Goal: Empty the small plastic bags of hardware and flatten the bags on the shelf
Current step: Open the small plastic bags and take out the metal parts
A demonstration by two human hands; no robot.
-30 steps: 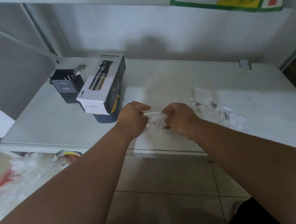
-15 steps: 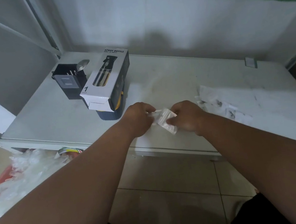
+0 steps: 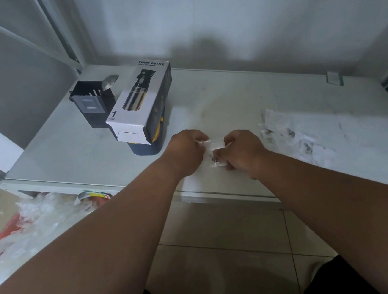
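Observation:
Both my hands hold one small clear plastic bag (image 3: 213, 146) just above the front part of the white shelf (image 3: 219, 101). My left hand (image 3: 186, 151) pinches the bag's left upper edge. My right hand (image 3: 242, 151) pinches its right side, and a small dark metal piece (image 3: 214, 160) shows through the plastic near my right thumb. To the right, several more small bags with hardware (image 3: 292, 136) lie spread flat on the shelf.
A spray bottle box (image 3: 144, 104) leans on a dark blue object (image 3: 150, 148) at the left. Behind it stands a black holder with a spoon (image 3: 93, 102). Crumpled plastic wrap (image 3: 29, 226) lies on the floor below the shelf's left end.
The bag was crumpled and tilted between my hands half a second ago. It is now held flatter and more upright, stretched between both hands. The camera view shifted slightly.

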